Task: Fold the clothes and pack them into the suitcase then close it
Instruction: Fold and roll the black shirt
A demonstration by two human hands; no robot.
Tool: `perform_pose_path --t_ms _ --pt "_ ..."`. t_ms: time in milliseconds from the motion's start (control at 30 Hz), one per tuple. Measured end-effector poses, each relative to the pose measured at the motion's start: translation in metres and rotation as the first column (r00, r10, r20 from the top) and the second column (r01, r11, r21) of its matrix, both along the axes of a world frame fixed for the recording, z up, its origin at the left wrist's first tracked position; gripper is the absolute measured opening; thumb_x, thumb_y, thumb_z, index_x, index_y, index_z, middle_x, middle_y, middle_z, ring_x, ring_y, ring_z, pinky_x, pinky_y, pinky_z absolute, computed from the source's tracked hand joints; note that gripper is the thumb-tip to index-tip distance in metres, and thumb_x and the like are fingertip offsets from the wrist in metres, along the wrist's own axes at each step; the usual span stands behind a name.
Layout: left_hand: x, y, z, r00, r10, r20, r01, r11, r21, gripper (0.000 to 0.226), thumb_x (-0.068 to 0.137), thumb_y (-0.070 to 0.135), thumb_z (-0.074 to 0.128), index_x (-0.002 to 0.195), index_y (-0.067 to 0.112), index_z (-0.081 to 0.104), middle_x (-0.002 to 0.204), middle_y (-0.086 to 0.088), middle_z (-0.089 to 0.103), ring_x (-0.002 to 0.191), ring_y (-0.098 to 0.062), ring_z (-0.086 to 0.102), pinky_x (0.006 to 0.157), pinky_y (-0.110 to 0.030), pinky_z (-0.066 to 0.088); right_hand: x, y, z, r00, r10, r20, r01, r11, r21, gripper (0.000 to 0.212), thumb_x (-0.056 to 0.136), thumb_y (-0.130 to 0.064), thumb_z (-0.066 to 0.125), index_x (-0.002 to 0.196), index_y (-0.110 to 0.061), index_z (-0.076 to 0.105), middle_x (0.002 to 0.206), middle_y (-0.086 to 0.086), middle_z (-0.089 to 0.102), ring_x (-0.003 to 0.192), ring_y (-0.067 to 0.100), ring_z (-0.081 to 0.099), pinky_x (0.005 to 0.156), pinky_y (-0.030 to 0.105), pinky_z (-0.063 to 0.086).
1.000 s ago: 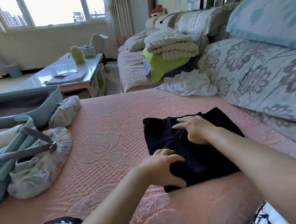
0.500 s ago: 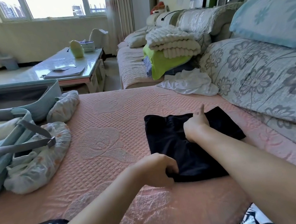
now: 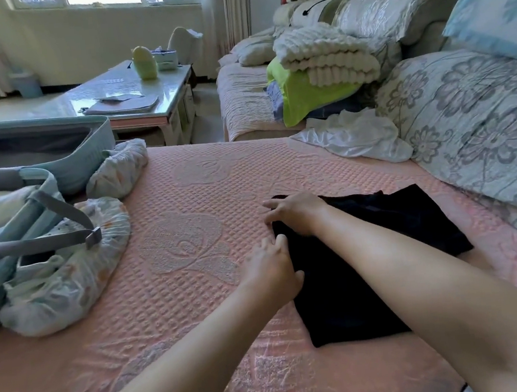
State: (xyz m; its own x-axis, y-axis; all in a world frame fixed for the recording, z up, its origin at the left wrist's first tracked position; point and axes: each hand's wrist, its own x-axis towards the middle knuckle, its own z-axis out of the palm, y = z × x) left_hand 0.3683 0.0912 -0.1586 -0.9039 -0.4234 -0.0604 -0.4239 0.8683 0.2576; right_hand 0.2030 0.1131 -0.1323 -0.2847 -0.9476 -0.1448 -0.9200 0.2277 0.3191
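A folded black garment (image 3: 376, 266) lies flat on the pink bed cover (image 3: 185, 241), right of centre. My right hand (image 3: 295, 212) is at its far left corner, fingers curled over the cloth's edge. My left hand (image 3: 271, 271) lies along the garment's left edge with straight fingers on the cover and the thumb on the cloth. The light blue suitcase (image 3: 66, 171) stands open at the left edge of the bed, with pale clothes and grey straps (image 3: 60, 239) inside.
Two patterned cloth bundles (image 3: 67, 273) lie beside the suitcase. A white garment (image 3: 353, 138) is crumpled at the far right by floral pillows (image 3: 473, 128). Beyond the bed stand a sofa with stacked blankets (image 3: 322, 55) and a glass coffee table (image 3: 131, 91).
My right hand has moved from the garment's middle to its far left corner. My left hand has slid forward along the left edge and its fingers have straightened.
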Motion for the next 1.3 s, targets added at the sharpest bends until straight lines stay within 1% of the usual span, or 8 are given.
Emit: perform_pose_path --t_ms 100,300,600,733,867,1033,1200,1300 --pt "-0.007 -0.001 0.000 1.000 -0.006 0.008 0.006 0.999 0.041 0.051 0.087 0.045 0.059 0.128 0.022 0.039 0.124 -0.011 0.045 0.123 -0.031 0.042 0.101 -0.042 0.040 -0.008 -0.007 -0.001 0.999 -0.050 -0.015 0.048 0.987 -0.151 0.025 0.095 -0.015 0.048 0.108 -0.024 0.067 0.124 0.001 0.062 0.108 0.027 0.066 0.082 0.037 0.052" --pt "-0.020 -0.012 0.001 0.976 0.113 -0.183 -0.013 0.879 0.476 0.053 0.078 0.001 0.053 0.127 0.024 0.056 0.121 -0.006 0.055 0.105 -0.024 0.057 0.083 -0.027 0.047 -0.025 -0.023 0.005 0.980 -0.152 0.126 0.186 0.927 -0.326 0.025 0.088 -0.009 0.048 0.102 -0.019 0.066 0.114 0.008 0.062 0.102 0.033 0.063 0.082 0.037 0.048" --pt "0.015 -0.130 0.038 0.968 0.245 0.048 -0.245 0.898 0.365 0.027 0.082 0.001 0.050 0.100 0.006 0.069 0.103 -0.012 0.069 0.097 -0.029 0.067 0.082 -0.035 0.057 0.007 -0.121 0.012 0.928 0.018 0.373 0.175 0.862 -0.476 0.022 0.083 -0.004 0.051 0.097 -0.017 0.063 0.115 0.013 0.055 0.102 0.038 0.059 0.090 0.042 0.049" --pt "0.038 -0.159 0.044 0.943 0.193 0.271 -0.243 0.956 0.166 0.011 0.082 0.003 0.047 0.074 0.007 0.053 0.079 -0.011 0.055 0.092 -0.034 0.067 0.063 -0.030 0.047 0.050 -0.161 0.005 0.879 0.021 0.476 0.156 0.932 -0.327 0.059 0.086 -0.002 0.052 0.142 -0.023 0.049 0.158 0.011 0.026 0.140 0.034 0.039 0.113 0.039 0.035" --pt "0.040 -0.156 0.027 0.896 0.302 0.325 -0.310 0.950 -0.027 0.038 0.090 0.021 0.054 0.125 0.007 0.051 0.132 -0.017 0.045 0.129 -0.035 0.044 0.104 -0.039 0.042 0.063 -0.151 -0.013 0.831 -0.060 0.553 0.181 0.969 -0.166 0.083 0.090 -0.001 0.046 0.159 -0.034 0.016 0.168 -0.004 -0.005 0.150 0.024 0.024 0.119 0.031 0.025" --pt "0.024 -0.146 0.017 0.994 0.106 -0.032 -0.110 0.981 -0.161 0.045 0.095 0.035 0.047 0.139 0.024 0.042 0.146 -0.007 0.036 0.135 -0.028 0.030 0.108 -0.040 0.031 0.027 -0.095 -0.022 0.828 -0.135 0.544 0.343 0.890 -0.301 0.060 0.095 -0.010 0.046 0.152 -0.025 0.037 0.163 0.002 0.027 0.146 0.025 0.032 0.119 0.036 0.027" --pt "0.022 -0.122 -0.015 0.971 -0.037 0.234 0.040 0.999 -0.011 0.078 0.095 0.067 0.034 0.157 0.038 -0.003 0.165 -0.001 -0.014 0.151 -0.022 -0.017 0.122 -0.047 -0.005 -0.002 -0.036 -0.040 0.827 -0.344 0.445 0.512 0.788 -0.342 0.039 0.098 -0.030 0.050 0.135 -0.021 0.057 0.138 0.009 0.053 0.130 0.029 0.046 0.107 0.038 0.040" --pt "0.031 -0.120 -0.020 0.976 -0.061 0.210 0.074 0.996 -0.055 0.087 0.088 0.077 0.034 0.155 0.042 -0.009 0.164 -0.001 -0.019 0.149 -0.021 -0.023 0.121 -0.049 -0.010 0.005 -0.025 -0.046 0.794 -0.389 0.467 0.564 0.758 -0.327 0.041 0.101 -0.046 0.043 0.132 -0.022 0.057 0.133 0.009 0.057 0.123 0.029 0.054 0.098 0.037 0.044"
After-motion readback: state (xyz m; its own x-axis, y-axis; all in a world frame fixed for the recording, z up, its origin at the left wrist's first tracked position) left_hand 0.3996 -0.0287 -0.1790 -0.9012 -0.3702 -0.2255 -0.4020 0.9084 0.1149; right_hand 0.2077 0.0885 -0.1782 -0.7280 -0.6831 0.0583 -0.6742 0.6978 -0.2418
